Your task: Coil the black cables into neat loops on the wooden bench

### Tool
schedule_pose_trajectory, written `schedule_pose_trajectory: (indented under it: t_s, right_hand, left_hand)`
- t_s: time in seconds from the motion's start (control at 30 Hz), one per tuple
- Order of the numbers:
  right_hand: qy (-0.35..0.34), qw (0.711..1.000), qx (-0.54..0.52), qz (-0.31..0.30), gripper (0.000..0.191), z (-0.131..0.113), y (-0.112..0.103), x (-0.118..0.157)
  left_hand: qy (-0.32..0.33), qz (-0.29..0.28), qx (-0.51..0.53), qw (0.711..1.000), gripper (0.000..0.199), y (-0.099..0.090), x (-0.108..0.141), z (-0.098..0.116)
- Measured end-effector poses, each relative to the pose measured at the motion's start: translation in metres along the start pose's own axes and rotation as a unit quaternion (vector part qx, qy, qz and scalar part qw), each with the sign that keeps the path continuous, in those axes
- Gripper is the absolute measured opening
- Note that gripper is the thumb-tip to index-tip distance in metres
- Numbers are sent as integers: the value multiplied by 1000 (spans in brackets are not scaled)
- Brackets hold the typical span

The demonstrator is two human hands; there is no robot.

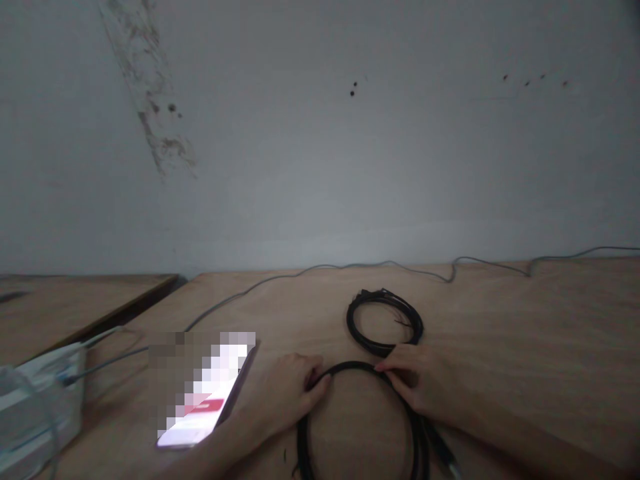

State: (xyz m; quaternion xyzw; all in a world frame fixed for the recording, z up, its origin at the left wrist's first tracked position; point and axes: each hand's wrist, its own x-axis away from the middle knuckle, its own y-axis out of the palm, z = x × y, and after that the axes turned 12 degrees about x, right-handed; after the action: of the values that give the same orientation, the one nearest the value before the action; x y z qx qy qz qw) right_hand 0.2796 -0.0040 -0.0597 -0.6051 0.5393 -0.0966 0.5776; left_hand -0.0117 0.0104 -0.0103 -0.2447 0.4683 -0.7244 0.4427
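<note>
Black cable [350,365], wound into a loop that runs off the lower edge of the view, lies on the worktop [530,333] with both of the person's hands on it. The left hand [299,383] grips the loop's upper left between thumb and curled fingers; the right hand [419,381] pinches its upper right between thumb and forefinger. Below the right hand, a plug [441,448] with a metallic tip slants toward the bottom edge. Just beyond the right hand sits a second black coil [354,327]; whether they touch cannot be told. Left of the left hand lies a lit phone [213,407], partly pixelated. Farther left stands a white box [73,400]. A thin grey cord [245,293] trails along the back, before a marked grey wall [320,167].
</note>
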Motion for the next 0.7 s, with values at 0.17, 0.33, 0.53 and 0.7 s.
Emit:
schedule_pose_trajectory:
  t_s: [0.17,0.33,0.53,0.7]
  right_hand:
    - [-83,996,10,-16,32,9,0,-1]
    - [-112,993,10,-27,26,9,-5,-5]
    - [-108,992,29,-54,26,10,-15,-9]
    - [-133,990,32,-43,26,16,-13,-9]
  left_hand:
    - [5,0,-6,1000,34,0,-1,0]
    - [-5,-2,-7,1000,34,-2,0,2]
    - [6,-4,-5,1000,36,1,-1,-2]
    - [10,-1,-6,1000,40,2,-1,-4]
